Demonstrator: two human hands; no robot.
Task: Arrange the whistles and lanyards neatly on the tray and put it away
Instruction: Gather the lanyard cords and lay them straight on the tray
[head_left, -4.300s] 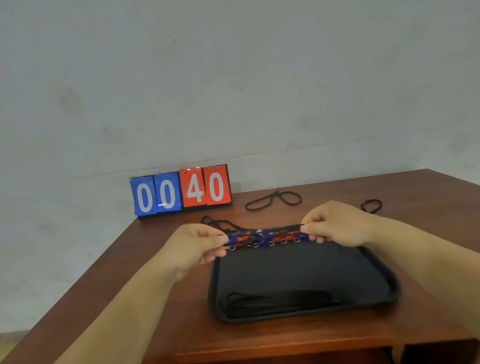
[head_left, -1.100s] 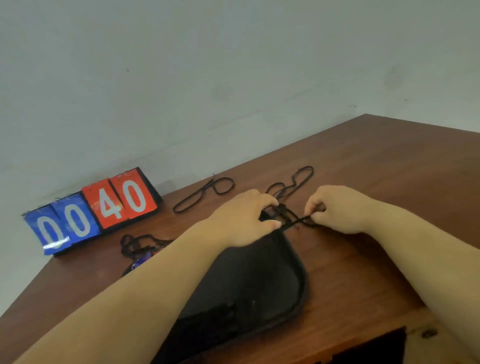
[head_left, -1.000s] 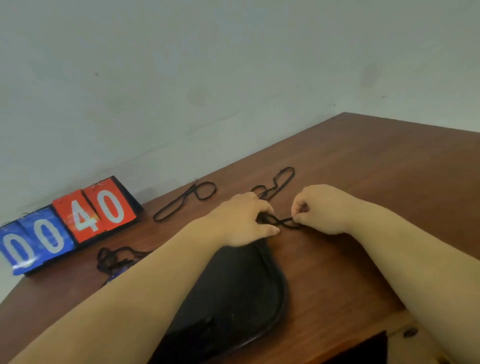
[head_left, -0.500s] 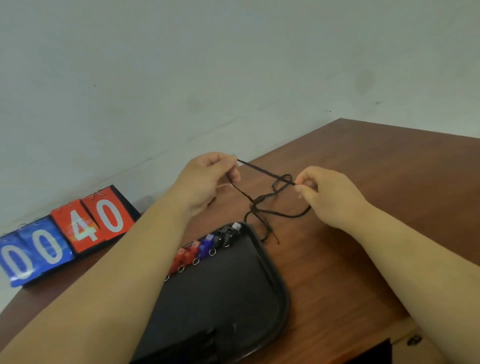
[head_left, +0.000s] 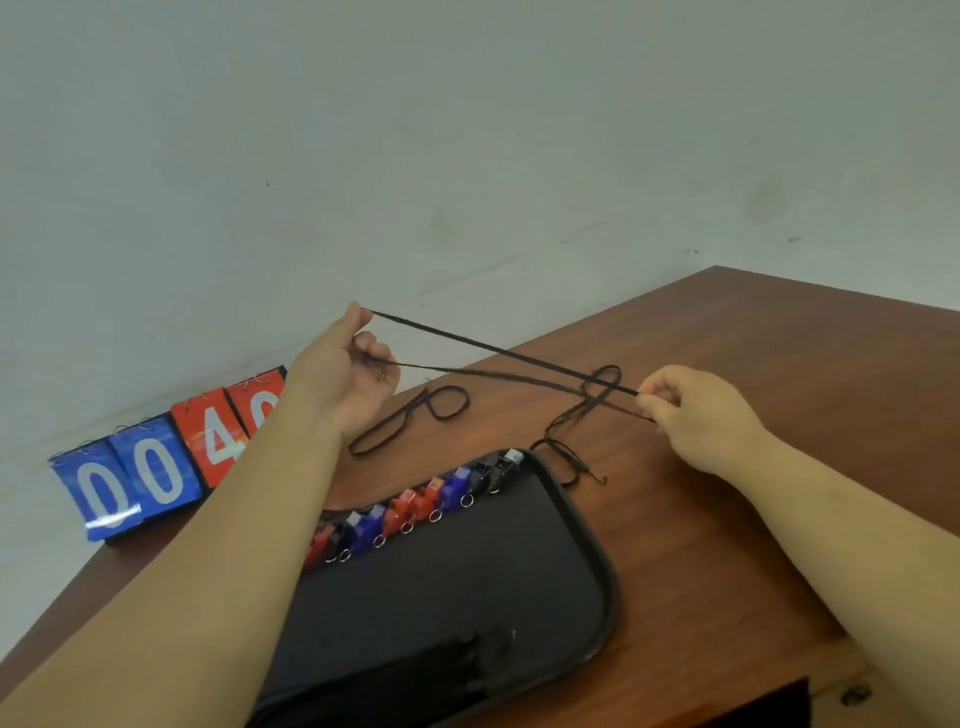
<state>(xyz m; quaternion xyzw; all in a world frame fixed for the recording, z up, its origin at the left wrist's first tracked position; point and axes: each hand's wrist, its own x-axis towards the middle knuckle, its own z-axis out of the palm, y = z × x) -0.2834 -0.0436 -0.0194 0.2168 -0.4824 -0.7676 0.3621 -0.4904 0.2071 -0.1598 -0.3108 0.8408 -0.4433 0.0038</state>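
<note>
Both hands are farther apart than half a second ago, stretching one black lanyard (head_left: 498, 351) taut above the table (head_left: 779, 364). The left hand (head_left: 353, 374) pinches one end, and the right hand (head_left: 691, 410) pinches the other beside a hanging tangle. The whistles (head_left: 415, 506) already sit in a row along the far edge of the tray (head_left: 467, 582). Another loose lanyard (head_left: 410, 421) lies on the table beyond it. This lanyard, that one and stowing the tray remain.
</note>
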